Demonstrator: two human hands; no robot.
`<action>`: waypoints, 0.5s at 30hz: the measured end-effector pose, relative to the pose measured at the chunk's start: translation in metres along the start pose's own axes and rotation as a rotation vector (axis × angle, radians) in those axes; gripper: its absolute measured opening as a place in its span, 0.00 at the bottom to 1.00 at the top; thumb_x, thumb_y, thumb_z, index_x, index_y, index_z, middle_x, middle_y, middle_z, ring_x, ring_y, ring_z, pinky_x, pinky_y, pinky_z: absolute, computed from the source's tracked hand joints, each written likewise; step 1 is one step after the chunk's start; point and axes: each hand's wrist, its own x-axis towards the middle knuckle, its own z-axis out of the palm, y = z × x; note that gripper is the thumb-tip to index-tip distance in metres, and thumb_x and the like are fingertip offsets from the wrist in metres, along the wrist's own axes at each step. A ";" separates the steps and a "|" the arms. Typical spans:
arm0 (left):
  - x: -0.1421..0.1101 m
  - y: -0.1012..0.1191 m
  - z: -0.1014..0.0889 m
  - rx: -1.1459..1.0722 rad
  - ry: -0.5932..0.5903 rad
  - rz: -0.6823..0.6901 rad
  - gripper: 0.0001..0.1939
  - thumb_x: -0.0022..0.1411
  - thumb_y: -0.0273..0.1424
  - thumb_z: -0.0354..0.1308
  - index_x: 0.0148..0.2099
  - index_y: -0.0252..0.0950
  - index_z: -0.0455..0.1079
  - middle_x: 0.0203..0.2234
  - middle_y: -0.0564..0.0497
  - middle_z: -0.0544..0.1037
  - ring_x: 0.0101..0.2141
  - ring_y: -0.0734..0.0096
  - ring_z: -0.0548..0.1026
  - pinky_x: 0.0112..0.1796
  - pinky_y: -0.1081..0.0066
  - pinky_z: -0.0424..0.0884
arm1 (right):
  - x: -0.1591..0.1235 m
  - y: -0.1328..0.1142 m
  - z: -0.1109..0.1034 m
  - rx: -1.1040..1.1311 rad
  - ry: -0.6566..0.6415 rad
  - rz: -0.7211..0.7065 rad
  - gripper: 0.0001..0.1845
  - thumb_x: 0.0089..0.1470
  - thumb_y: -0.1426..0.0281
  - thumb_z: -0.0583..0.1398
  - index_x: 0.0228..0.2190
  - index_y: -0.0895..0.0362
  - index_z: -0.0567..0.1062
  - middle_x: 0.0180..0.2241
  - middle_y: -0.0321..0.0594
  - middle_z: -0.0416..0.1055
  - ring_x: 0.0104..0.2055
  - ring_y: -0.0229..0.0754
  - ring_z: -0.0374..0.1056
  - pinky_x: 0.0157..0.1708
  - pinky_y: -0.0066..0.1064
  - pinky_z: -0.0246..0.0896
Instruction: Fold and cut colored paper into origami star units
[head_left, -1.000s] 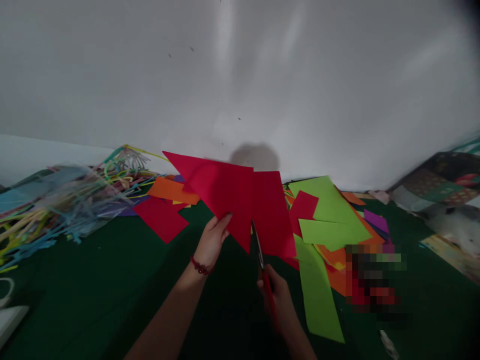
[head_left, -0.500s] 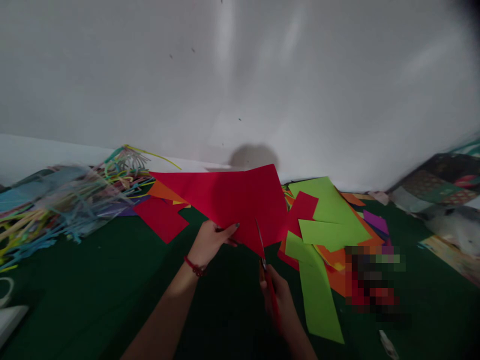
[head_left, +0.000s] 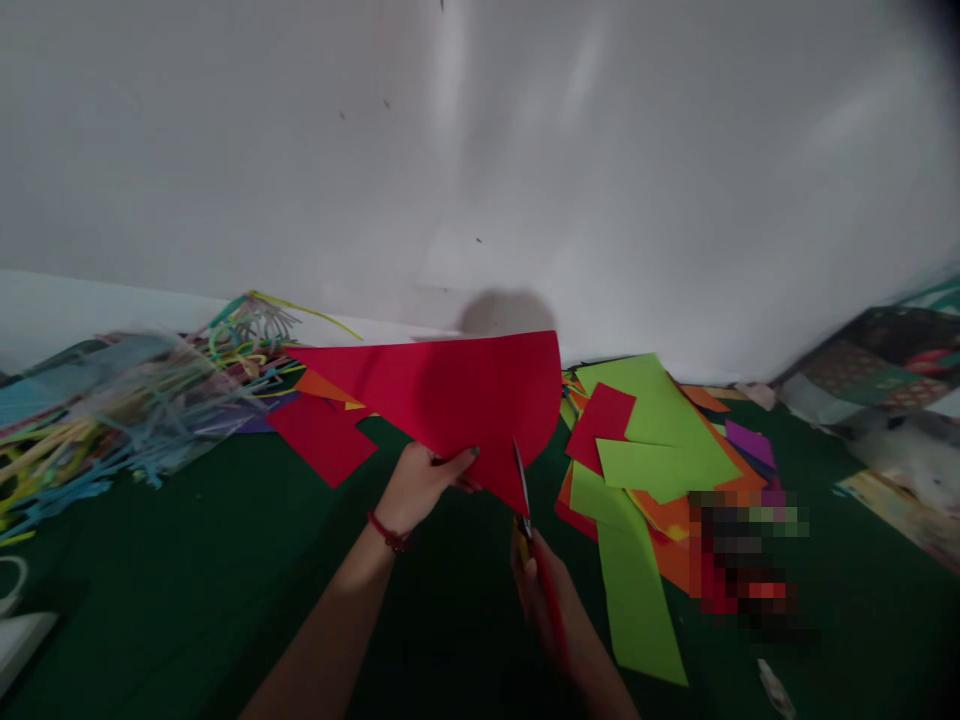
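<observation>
My left hand (head_left: 416, 485) pinches the lower edge of a large red paper sheet (head_left: 442, 395) and holds it up above the dark green surface (head_left: 187, 560). A red bead bracelet sits on that wrist. My right hand (head_left: 544, 590) is closed around red-handled scissors (head_left: 529, 525), whose blades point up into the sheet's lower right edge. The sheet's right side curves downward.
Loose green (head_left: 652, 430), red (head_left: 319, 435), orange and purple paper pieces lie scattered to the right and behind the sheet. A tangle of coloured strips under clear plastic (head_left: 112, 410) lies at the left. A white wall (head_left: 480, 150) rises behind. Patterned items (head_left: 877, 370) sit far right.
The red sheet has been turned and flattened from a pointed, angled shape into a wide piece. The scissors sit lower at its bottom edge, and a cut red piece has dropped away.
</observation>
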 end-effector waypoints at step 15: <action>-0.007 0.005 0.004 0.047 -0.106 0.056 0.11 0.54 0.34 0.56 0.26 0.32 0.71 0.16 0.49 0.76 0.19 0.69 0.74 0.24 0.72 0.70 | 0.001 0.010 0.001 0.071 -0.012 0.040 0.22 0.51 0.49 0.49 0.32 0.56 0.63 0.20 0.30 0.54 0.15 0.29 0.49 0.11 0.21 0.46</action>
